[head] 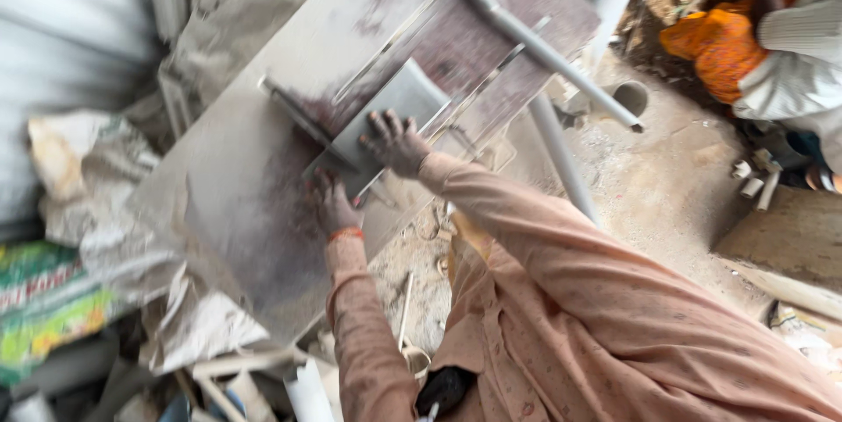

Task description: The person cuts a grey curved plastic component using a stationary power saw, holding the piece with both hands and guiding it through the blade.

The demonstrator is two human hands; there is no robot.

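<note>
While you leaned over the dusty slab [237,203], both hands lay spread flat on the small grey tile [386,124]: right hand [396,143] at its far-right end, left hand [333,201] nearer, its long axis running between them.

Building site: dusty stone slab [263,176], pipes [535,40], cement sacks [79,168].

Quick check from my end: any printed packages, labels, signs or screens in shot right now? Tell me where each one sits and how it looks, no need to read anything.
Printed sack: far left edge, low in the picture, lying crumpled among rubble; green and yellow with a white band and red print.
Plain sacks: just above it, left of the grey slab; dusty beige, crumpled, no print visible.
No signs or screens in view.
</note>
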